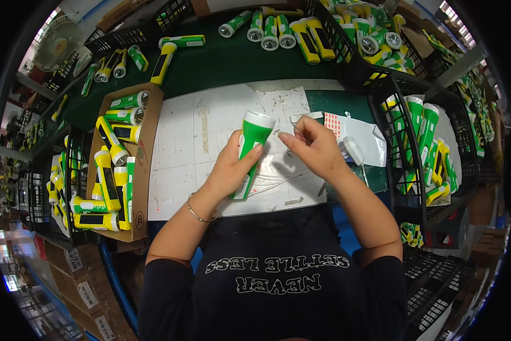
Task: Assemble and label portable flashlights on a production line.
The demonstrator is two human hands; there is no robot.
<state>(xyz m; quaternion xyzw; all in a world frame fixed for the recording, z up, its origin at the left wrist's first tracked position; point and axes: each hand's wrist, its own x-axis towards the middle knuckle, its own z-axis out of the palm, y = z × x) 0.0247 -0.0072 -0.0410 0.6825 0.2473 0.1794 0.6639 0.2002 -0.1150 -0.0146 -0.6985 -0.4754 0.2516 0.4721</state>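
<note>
Green plastic, smooth and faintly glossy, made up most of the flashlight (pixel 256 134), which was held slanting above the white work surface (pixel 181 142), its white-rimmed head at the far end and its narrower tail at the near end. The person's left hand (pixel 231 167) was wrapped around the body, thumb laid across the front. The right hand (pixel 315 145) hung just to the right, apart from it, fingers curled and thumb reaching left; whether anything small was pinched there could not be told. A red-marked sheet (pixel 331 121) lay beyond that wrist.

The flashlight seemed likely to be light and stiff, with a shell that might slip under dry fingertips. The tapered body below the flared head looked the surest place to grip, sparing the lens end, probably the part most easily scratched.
</note>
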